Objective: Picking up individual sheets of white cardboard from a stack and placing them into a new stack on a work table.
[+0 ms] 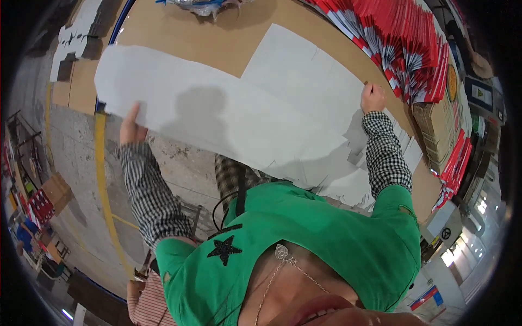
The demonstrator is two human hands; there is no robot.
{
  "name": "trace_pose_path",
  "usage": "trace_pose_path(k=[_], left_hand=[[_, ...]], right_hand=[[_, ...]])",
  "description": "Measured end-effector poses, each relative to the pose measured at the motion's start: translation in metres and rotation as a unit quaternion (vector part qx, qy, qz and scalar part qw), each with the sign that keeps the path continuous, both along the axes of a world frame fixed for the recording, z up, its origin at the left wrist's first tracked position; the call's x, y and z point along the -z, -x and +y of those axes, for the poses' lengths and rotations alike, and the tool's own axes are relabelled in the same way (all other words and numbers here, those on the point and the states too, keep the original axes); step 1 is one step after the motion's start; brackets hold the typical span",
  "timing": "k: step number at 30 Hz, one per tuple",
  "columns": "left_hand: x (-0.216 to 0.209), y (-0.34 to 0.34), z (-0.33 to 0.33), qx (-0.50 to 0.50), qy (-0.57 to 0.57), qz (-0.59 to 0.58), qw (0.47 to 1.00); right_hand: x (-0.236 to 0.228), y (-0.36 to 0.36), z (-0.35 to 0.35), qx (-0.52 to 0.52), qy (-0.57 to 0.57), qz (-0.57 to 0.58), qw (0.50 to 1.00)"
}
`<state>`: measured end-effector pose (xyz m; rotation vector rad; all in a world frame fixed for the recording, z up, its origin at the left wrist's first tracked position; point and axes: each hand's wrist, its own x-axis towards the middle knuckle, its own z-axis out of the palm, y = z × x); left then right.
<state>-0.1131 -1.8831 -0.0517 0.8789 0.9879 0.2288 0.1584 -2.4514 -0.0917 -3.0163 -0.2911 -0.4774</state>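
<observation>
A long white sheet (179,103) with a rounded left end lies slantwise over the near edge of the table, and part of it hangs toward my body. My left hand (133,126) grips its near edge at the left, one finger stretched on top. Farther right, more white sheets (296,70) lie flat, and their near right edges look ragged and cut. Resting by the right side of these sheets, my right hand (373,99) is closed in a fist. A small dark tip shows at its fingers; what it belongs to is hidden.
Brown cardboard (163,30) covers the table. Red and white folded bags (402,43) stand in a dense row at the far right, above a cardboard box (435,130). Crumpled clear plastic (209,6) lies at the far edge. Behind me at lower left is a person in a striped shirt (149,304).
</observation>
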Motion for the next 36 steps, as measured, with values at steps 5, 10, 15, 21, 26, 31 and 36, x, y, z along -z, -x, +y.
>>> trace_pose_path(k=[5, 10, 15, 21, 26, 31, 36], left_hand=[[0.000, -0.009, -0.013, 0.125, -0.435, 0.185, 0.872], [0.002, -0.001, -0.039, 0.085, -0.610, 0.096, 0.782], [0.010, 0.001, 0.038, 0.069, -0.154, 0.147, 0.975], [0.004, -0.010, -0.022, 0.146, -0.474, 0.238, 0.835], [-0.010, -0.015, 0.007, 0.099, -0.214, 0.122, 0.964], [-0.008, -0.028, -0.027, 0.125, -0.457, 0.343, 0.811], [0.007, -0.008, -0.030, 0.079, -0.573, 0.160, 0.800]], right_hand=[[0.001, -0.001, -0.006, 0.004, -0.010, 0.018, 1.000], [-0.003, 0.002, -0.013, 0.010, -0.007, 0.011, 1.000], [0.005, -0.001, -0.007, -0.031, -0.026, 0.005, 0.999], [0.001, 0.004, -0.028, -0.009, 0.014, 0.013, 1.000], [0.004, -0.001, -0.028, -0.037, 0.001, 0.016, 0.999], [0.000, 0.003, -0.036, -0.028, 0.018, 0.029, 0.999], [-0.002, 0.009, -0.036, 0.008, -0.014, 0.032, 0.999]])
